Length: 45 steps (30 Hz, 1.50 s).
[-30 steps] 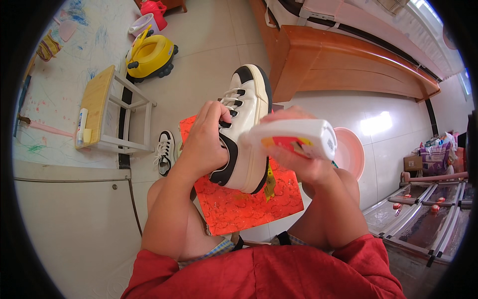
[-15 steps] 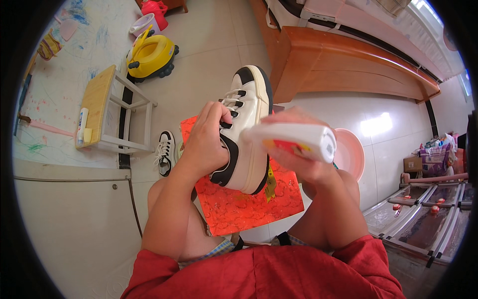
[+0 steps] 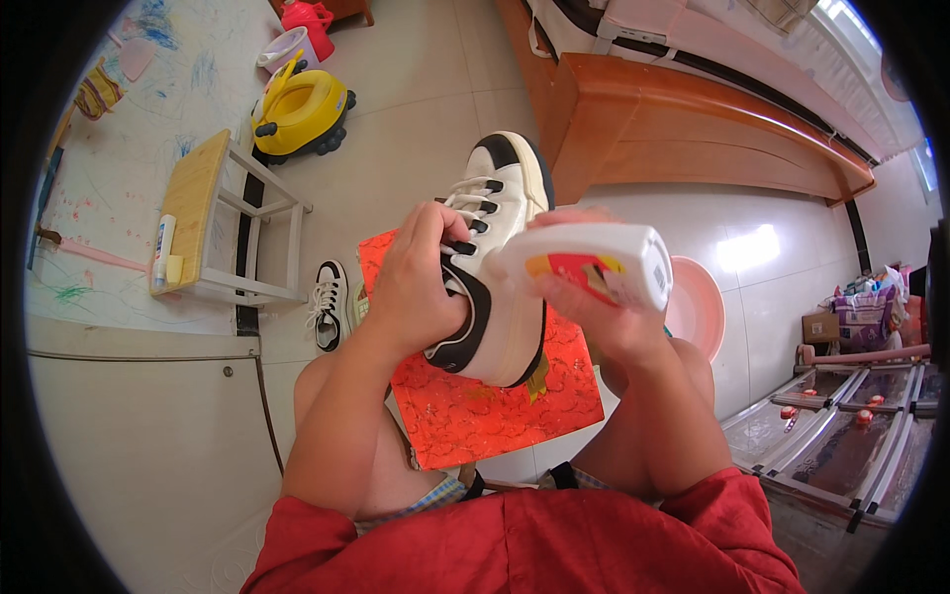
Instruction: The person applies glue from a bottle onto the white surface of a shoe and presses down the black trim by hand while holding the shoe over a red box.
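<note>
A white sneaker with black toe, heel and sole trim (image 3: 503, 252) is held up over a red patterned board (image 3: 475, 426) between my knees. My left hand (image 3: 421, 272) grips it by the collar, with fingers inside the opening near the laces. In my right hand (image 3: 609, 322) is a white plastic bottle with a red and yellow label (image 3: 604, 259), its base toward the right. The bottle's narrow end touches or nearly touches the shoe's side; blur hides the exact contact. A matching sneaker (image 3: 328, 305) stands on the floor at the left.
A small stool (image 3: 233, 223) at the left carries a white tube (image 3: 163, 243). Beyond it is a yellow child's potty (image 3: 307, 124). At my right are a pink basin (image 3: 698, 307) and a clear-panelled rack (image 3: 841, 436). A wooden bed frame (image 3: 693, 124) stands ahead.
The sneaker and my left hand have shifted slightly right, and the shoe has turned a little. The bottle in my right hand has tilted, showing more of its label.
</note>
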Each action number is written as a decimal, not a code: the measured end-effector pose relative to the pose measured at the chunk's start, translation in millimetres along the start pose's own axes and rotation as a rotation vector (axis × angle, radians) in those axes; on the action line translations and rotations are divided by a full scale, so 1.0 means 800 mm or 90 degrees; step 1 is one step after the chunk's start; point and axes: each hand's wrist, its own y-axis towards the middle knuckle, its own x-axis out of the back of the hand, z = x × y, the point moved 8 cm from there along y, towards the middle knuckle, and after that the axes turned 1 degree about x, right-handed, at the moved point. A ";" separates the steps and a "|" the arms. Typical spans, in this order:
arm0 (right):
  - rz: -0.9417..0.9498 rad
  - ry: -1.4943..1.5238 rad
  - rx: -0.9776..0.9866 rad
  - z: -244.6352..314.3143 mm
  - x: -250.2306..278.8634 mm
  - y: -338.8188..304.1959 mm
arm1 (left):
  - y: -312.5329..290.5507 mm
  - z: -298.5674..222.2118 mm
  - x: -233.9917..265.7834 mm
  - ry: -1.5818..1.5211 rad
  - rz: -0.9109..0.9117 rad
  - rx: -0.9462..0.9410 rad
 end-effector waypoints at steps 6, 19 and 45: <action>0.073 0.000 -0.073 0.006 0.000 0.002 | 0.000 0.000 -0.004 -0.025 -0.016 -0.009; -0.101 -0.044 -0.036 0.007 -0.009 0.018 | 0.002 0.001 -0.014 -0.020 -0.022 -0.011; -0.118 -0.096 0.003 0.007 -0.017 0.031 | 0.001 0.001 -0.015 -0.027 -0.023 -0.016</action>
